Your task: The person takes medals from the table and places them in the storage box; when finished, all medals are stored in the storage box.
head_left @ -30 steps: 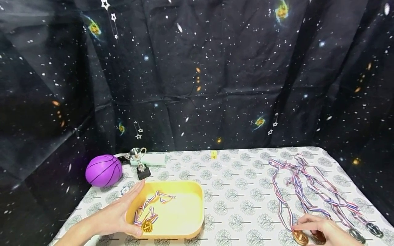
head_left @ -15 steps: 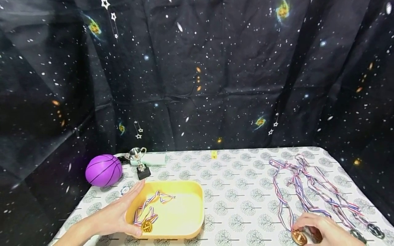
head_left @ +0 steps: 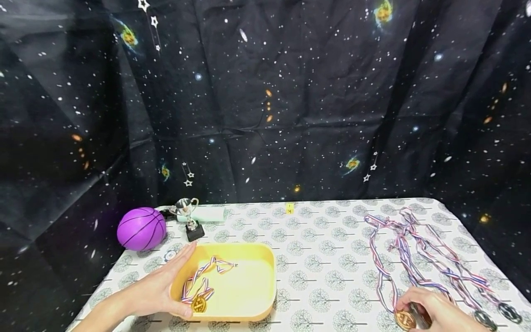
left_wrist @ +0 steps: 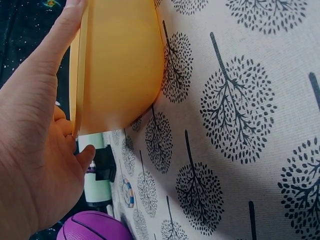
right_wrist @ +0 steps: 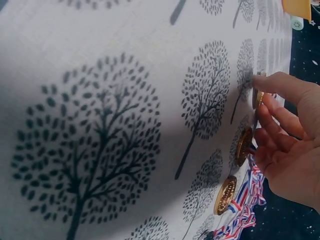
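My left hand [head_left: 157, 286] grips the left end of a yellow plastic tub [head_left: 265, 318], thumb at its front corner and fingers along its left rim. A gold medal [head_left: 199, 304] lies in the tub's near left corner, its striped ribbon [head_left: 207, 265] looped behind it. Over on the right, my right hand [head_left: 435, 311] pinches the edge of another gold medal [head_left: 404, 320] between thumb and fingers, close over the cloth. In the right wrist view, two more gold medals, one [right_wrist: 244, 146] nearer my fingers and one [right_wrist: 225, 195] farther, rest beside the hand.
Red, white and blue ribbons [head_left: 408, 258] tangle across the right side. Two dark-looking medals, one [head_left: 509, 312] at the far right, lie beyond my right hand. Behind the tub stand a purple ball [head_left: 142, 229], a small trophy cup [head_left: 193, 230] and a pale green cylinder [head_left: 213, 214].
My right fingers have shifted slightly on the medal, and its face is tilted up a little more. The left hand and tub keep their place; the view has shifted a little.
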Tool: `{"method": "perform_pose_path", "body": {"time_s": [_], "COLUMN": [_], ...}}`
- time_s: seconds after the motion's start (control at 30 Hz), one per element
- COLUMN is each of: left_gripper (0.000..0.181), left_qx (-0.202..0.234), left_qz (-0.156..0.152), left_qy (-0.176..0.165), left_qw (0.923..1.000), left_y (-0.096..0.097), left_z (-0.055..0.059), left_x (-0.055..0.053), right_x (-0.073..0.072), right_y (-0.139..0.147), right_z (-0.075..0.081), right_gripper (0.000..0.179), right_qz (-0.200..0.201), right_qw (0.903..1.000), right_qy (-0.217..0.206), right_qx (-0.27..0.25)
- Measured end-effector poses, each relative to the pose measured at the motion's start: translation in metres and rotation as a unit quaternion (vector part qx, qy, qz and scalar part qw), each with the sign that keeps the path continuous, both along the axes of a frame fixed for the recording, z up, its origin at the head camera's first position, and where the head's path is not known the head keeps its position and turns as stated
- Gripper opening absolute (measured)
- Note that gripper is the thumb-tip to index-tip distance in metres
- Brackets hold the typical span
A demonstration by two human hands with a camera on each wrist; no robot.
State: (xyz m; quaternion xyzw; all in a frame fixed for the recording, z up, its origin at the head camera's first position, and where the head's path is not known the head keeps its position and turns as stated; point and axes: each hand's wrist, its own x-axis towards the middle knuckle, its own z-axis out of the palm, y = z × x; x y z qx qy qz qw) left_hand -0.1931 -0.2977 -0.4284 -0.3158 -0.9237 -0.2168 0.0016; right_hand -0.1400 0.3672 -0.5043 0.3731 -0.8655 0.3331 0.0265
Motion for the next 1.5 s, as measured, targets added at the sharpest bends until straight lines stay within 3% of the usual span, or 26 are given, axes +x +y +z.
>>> {"method": "perform_pose_path", "body": {"time_s": [0.17,0.3,0.43,0.77,1.2,1.5], "left_gripper": [0.146,0.146,0.146,0.147,0.147,0.146], "left_qx": [0.001,0.003,0.002,-0.001,-0.001,-0.001], "left_qz": [0.0,0.003,0.003,-0.001,0.009,0.01], "left_qy": [-0.003,-0.007,-0.008,-0.005,-0.021,-0.029], "left_qw": [1.0,1.0,1.0,1.0,0.9997,0.9995], "left_y": [-0.001,-0.001,-0.001,-0.001,0.0,-0.001], "left_z": [0.0,0.001,0.001,0.001,0.003,0.002], "left_x": [0.0,0.0,0.0,0.001,0.001,0.001], "right_x": [0.003,0.002,-0.004,-0.017,-0.044,-0.058], "right_y": [-0.003,-0.004,-0.009,-0.025,-0.048,-0.066], "right_z": [0.011,0.026,0.044,0.095,0.167,0.219], "right_gripper": [0.043,0.048,0.051,0.05,0.051,0.045], "right_qz": [-0.051,-0.098,-0.134,-0.195,-0.169,-0.194], "right_qw": [0.9975,0.994,0.9891,0.9755,0.9779,0.9757], "right_qy": [-0.046,-0.006,0.041,0.094,0.121,0.101], "right_qx": [0.017,0.047,0.046,0.043,0.017,0.01]}}
